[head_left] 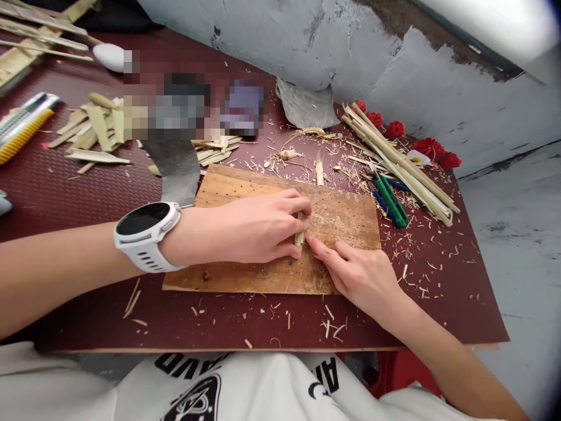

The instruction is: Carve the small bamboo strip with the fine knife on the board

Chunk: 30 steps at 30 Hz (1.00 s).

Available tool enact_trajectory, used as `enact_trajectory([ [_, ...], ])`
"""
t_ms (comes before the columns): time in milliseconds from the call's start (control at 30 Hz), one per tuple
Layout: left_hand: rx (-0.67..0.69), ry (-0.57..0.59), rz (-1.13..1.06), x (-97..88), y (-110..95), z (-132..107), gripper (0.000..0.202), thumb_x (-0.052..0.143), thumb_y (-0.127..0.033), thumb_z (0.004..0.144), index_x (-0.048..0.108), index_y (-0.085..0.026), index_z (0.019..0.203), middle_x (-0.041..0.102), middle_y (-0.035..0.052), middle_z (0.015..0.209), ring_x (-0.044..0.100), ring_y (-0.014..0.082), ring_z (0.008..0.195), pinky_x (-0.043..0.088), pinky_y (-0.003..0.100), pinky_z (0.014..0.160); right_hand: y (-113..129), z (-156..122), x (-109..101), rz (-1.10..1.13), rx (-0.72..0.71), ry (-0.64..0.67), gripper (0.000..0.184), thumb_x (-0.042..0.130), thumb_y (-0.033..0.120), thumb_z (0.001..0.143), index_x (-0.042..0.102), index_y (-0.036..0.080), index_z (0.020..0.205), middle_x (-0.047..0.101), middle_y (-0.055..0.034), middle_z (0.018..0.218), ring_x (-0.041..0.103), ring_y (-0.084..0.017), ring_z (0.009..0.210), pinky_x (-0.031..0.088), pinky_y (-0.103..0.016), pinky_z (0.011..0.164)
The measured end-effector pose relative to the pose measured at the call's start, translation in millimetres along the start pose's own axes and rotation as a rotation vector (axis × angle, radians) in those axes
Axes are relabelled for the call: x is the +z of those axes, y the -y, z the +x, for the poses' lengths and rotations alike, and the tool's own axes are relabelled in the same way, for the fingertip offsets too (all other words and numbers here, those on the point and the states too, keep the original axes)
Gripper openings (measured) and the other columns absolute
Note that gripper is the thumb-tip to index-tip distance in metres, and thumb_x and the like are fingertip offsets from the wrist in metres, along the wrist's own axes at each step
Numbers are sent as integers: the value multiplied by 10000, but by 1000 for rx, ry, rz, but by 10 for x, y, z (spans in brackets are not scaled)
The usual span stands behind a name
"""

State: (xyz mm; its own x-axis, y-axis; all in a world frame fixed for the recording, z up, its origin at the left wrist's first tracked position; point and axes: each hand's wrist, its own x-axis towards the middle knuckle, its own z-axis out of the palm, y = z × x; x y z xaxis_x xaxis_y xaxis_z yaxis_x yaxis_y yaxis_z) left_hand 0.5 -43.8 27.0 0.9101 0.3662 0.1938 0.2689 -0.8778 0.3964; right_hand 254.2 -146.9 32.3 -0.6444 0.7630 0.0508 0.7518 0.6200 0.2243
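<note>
On a wooden board (245, 275), a short pale piece of split stalk (300, 237) stands lengthwise under my left hand (263, 225). The fingers and thumb of that hand are closed around it, and a white watch sits on the wrist. My right hand (362, 275) rests on the board just to the right, its index finger stretched out with the tip beside the lower end of the piece. Nothing shows in this hand, and its other fingers are partly bent. The fingertips hide much of the piece.
Beyond the board lie a green-handled cutter (392, 202), a bundle of pale stalks (398, 161) and red paper-like flowers (429, 147). A curved grey sheet (177, 169) touches the board's left side. Cut strips (99, 126) and a yellow-and-silver tool (26, 128) lie left. Shavings litter the dark red table (442, 298).
</note>
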Motion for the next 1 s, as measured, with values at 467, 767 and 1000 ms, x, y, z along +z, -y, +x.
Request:
enact_trajectory([
  [467,-1,51,-15,-34,30,6,269,689,-398,1020,770,-145,973,652,158,1282,608,308,1199,496,448,1071,3,-62,113,52,45,-134,408,490,232,1106,658,252,1477,571,43,683,511,-95,558,272,-305,523],
  [767,24,8,-11,4,58,0,272,686,-397,1019,782,-143,1001,656,167,1295,607,324,1208,506,461,1063,1,2,3,-1,-23,-8,482,520,162,1039,639,226,1502,594,15,726,532,-121,533,248,-328,502],
  [1000,21,-8,40,48,67,-28,286,672,-421,1019,775,-156,988,654,160,1305,594,324,1214,511,456,1056,116,-30,-43,-69,5,79,609,481,58,963,583,205,1545,602,8,731,480,-129,491,216,-336,496],
])
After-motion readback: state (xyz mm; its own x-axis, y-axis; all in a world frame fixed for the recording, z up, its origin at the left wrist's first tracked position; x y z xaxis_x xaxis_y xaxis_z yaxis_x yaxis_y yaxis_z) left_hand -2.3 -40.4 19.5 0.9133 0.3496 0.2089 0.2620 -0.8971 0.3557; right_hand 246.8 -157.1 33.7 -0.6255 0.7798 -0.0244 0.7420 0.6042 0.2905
